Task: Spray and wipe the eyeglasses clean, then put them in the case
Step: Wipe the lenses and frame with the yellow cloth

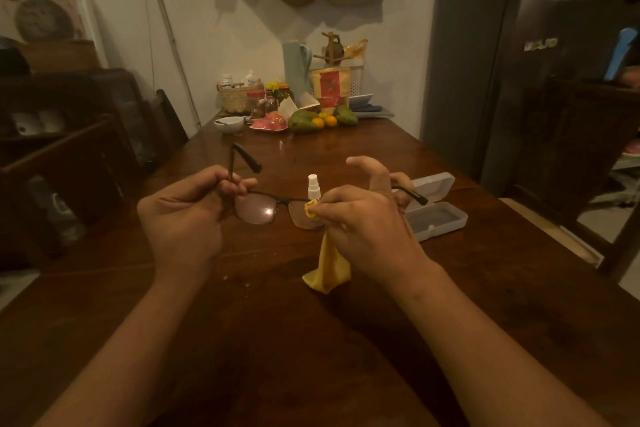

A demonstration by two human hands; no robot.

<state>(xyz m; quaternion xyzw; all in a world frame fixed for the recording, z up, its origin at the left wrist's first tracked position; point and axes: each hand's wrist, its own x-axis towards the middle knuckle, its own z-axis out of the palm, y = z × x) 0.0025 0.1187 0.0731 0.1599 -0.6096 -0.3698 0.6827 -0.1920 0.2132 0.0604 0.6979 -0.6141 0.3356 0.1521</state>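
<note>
— What does the head view give you?
— I see both hands raised over the tabletop (263, 350), holding the glasses (258, 210) between them with both temples unfolded.
— What is the left hand (183, 218) doing?
— It grips the frame at the left hinge. The fingers (239, 186) are curled round the temple, which sticks up behind them.
— And the right hand (367, 222)?
— It pinches a yellow cloth (327, 265) against the right lens, with the thumb and one finger closed on it. The forefinger is lifted and bent. The rest of the cloth hangs below the hand; I cannot tell whether its end touches the tabletop.
— Where is the bottle (313, 185)?
— It stands upright just behind the glasses, and its lower part is hidden by the cloth and lens.
— And the case (438, 215)?
— It lies open on the tabletop to the right, just beyond my right hand. The tip of the right temple shows in front of its lid.
</note>
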